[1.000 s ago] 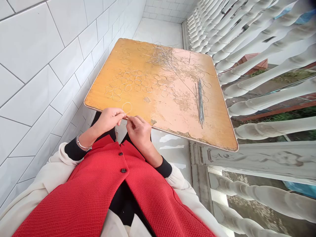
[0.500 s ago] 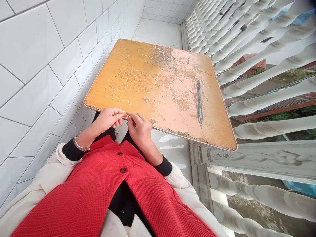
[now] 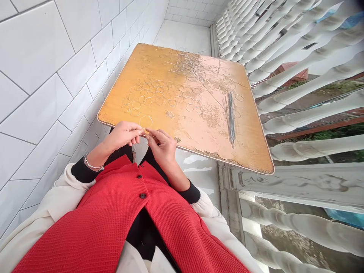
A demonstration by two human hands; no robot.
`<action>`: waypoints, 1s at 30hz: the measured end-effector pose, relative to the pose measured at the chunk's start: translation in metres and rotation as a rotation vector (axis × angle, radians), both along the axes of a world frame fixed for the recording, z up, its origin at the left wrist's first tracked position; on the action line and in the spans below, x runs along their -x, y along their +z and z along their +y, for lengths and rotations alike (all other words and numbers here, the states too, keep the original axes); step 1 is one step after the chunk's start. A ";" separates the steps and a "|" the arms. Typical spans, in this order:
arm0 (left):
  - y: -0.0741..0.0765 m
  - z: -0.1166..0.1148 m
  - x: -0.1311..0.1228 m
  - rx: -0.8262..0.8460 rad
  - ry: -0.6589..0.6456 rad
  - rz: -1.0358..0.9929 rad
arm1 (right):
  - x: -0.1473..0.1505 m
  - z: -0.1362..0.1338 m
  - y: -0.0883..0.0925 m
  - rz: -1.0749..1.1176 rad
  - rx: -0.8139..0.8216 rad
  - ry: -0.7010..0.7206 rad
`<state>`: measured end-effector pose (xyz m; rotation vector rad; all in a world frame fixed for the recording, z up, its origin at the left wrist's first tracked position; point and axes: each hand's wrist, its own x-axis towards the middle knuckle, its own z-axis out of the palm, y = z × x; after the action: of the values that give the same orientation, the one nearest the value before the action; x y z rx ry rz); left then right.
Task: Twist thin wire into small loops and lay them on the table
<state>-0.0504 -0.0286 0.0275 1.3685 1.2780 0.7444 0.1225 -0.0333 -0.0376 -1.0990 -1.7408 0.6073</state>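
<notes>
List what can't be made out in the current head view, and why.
Head view:
Ends of the ring: too small, and partly covered by the left hand and right hand.
Wire pile: strands too fine and overlapped to count.
Table legs: hidden by its top.
Balusters: some cut off by the right edge.

We wear a red, textured vest [image 3: 108,216] with two dark buttons [image 3: 142,195] down its front, over a black garment [image 3: 142,232]. Our loose cream sleeves [image 3: 57,201] end in snug black cuffs [image 3: 81,171], and a silvery bracelet [image 3: 91,165] circles our left wrist [image 3: 98,156]. Our trousers [image 3: 121,152] are black.
</notes>
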 end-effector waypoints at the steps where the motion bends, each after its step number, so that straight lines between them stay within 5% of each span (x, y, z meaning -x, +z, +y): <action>1: 0.000 0.000 0.000 0.012 0.007 -0.013 | -0.002 0.000 0.000 0.088 0.085 0.024; 6: -0.001 0.000 0.002 0.048 -0.039 -0.063 | -0.012 0.001 0.007 0.431 0.441 0.120; 12: -0.003 0.002 0.002 0.086 -0.118 -0.034 | -0.007 0.007 0.023 0.510 0.522 0.114; 18: -0.021 -0.007 0.001 0.124 -0.114 -0.269 | -0.004 0.011 0.019 0.712 0.624 0.075; 24: -0.043 -0.018 -0.010 0.103 0.062 -0.519 | -0.004 0.004 0.015 0.807 0.686 0.094; 30: -0.042 -0.019 -0.017 0.090 0.173 -0.583 | -0.001 0.001 0.014 0.806 0.655 0.086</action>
<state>-0.0332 -0.0478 -0.0147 0.8780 0.9514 1.0949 0.1237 -0.0322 -0.0232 -0.9865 -0.8926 1.5033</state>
